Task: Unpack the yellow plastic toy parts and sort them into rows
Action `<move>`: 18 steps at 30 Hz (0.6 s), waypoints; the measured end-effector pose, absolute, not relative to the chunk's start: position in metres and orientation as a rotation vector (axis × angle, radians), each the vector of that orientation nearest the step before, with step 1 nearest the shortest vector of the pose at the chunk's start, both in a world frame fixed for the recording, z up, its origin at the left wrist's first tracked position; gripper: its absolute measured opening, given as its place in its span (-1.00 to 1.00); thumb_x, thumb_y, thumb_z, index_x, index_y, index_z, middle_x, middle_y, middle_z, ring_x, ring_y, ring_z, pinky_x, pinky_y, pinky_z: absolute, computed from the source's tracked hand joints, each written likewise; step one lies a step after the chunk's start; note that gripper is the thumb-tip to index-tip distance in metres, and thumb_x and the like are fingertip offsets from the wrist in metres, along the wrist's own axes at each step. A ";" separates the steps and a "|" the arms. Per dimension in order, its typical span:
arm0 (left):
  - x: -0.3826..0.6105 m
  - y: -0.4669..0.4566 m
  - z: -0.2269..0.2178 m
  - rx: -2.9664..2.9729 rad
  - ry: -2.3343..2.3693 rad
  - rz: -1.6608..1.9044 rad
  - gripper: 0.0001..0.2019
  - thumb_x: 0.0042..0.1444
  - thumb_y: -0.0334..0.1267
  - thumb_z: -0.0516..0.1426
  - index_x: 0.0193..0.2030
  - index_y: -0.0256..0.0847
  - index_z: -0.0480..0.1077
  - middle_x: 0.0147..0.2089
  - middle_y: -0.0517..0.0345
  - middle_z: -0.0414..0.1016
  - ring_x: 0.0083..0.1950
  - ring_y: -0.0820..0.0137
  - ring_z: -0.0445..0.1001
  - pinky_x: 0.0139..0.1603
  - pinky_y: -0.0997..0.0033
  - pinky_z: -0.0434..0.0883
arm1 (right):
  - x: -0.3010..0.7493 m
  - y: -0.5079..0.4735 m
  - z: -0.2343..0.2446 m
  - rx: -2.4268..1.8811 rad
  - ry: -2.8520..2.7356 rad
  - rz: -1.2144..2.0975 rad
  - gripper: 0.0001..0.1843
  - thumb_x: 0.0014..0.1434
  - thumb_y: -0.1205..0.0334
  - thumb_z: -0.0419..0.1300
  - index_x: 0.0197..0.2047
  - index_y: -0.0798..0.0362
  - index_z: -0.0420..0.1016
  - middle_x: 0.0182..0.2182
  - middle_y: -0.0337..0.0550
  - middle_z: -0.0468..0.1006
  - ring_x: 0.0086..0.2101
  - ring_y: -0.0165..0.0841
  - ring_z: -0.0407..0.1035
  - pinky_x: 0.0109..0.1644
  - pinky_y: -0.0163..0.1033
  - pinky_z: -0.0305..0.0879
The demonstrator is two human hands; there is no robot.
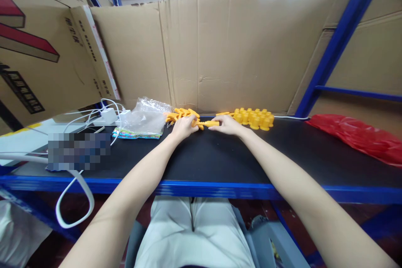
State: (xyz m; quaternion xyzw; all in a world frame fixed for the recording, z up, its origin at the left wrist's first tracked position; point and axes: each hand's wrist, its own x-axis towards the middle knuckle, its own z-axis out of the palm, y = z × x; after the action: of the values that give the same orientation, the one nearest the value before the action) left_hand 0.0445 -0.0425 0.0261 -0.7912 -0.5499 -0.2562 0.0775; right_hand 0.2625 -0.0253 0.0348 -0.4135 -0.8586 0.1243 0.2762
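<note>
My left hand (185, 126) is closed at the near edge of a heap of orange plastic pieces (181, 114), its fingertips curled on orange plastic. My right hand (228, 125) pinches a slim orange plastic piece (211, 123) that stretches across the gap towards my left fingers. Its far details are too small to make out. Just beyond my right hand, several yellow flanged plastic pegs (255, 118) stand upright, packed closely together. Another thin orange piece (223, 113) lies behind my right fingers.
Clear plastic bags (146, 118) lie left of the heap on the black tabletop (216, 163). White chargers and cables (108, 115) are further left, near a blurred-out item (79, 150). A red plastic bag (354, 136) lies right. Cardboard (245, 50) walls the back; a blue rail (213, 189) edges the front.
</note>
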 end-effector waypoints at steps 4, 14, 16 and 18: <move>0.044 -0.041 0.025 -2.374 -1.606 -0.767 -0.67 0.06 -0.20 0.12 -0.03 -0.27 0.38 -0.12 -0.10 0.53 -0.07 0.13 0.49 -0.08 0.27 0.35 | 0.263 -0.026 0.035 -1.141 -2.310 0.366 -0.55 -0.03 -0.11 0.22 -0.28 0.13 0.54 -0.55 -0.23 0.38 -0.53 -0.45 0.16 -0.45 -0.32 0.02; 0.044 -0.041 0.024 -2.366 -1.615 -0.757 -0.67 0.06 -0.20 0.12 -0.04 -0.27 0.37 -0.10 -0.09 0.53 -0.06 0.15 0.49 -0.08 0.30 0.35 | 0.261 -0.032 0.037 -1.183 -2.287 0.411 -0.56 -0.03 -0.10 0.22 -0.27 0.14 0.52 -0.55 -0.25 0.36 -0.53 -0.44 0.16 -0.42 -0.31 0.05; 0.044 -0.042 0.025 -2.361 -1.625 -0.768 -0.67 0.06 -0.19 0.12 -0.04 -0.27 0.38 -0.12 -0.08 0.53 -0.07 0.15 0.49 -0.07 0.29 0.35 | 0.261 -0.030 0.036 -1.151 -2.278 0.404 -0.57 -0.02 -0.09 0.21 -0.28 0.13 0.50 -0.52 -0.22 0.39 -0.50 -0.42 0.20 -0.40 -0.31 0.07; 0.044 -0.042 0.026 -2.355 -1.644 -0.785 -0.67 0.06 -0.20 0.13 -0.03 -0.26 0.38 -0.12 -0.07 0.54 -0.07 0.16 0.49 -0.06 0.29 0.35 | 0.260 -0.028 0.034 -1.103 -2.263 0.394 -0.59 -0.01 -0.07 0.20 -0.29 0.13 0.49 -0.47 -0.17 0.43 -0.45 -0.39 0.24 -0.36 -0.30 0.11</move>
State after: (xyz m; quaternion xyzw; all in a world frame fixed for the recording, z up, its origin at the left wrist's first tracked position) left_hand 0.0444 -0.0423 0.0255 -0.7883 -0.5503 -0.2628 0.0820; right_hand 0.2604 -0.0278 0.0339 -0.4140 -0.8493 0.1479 0.2923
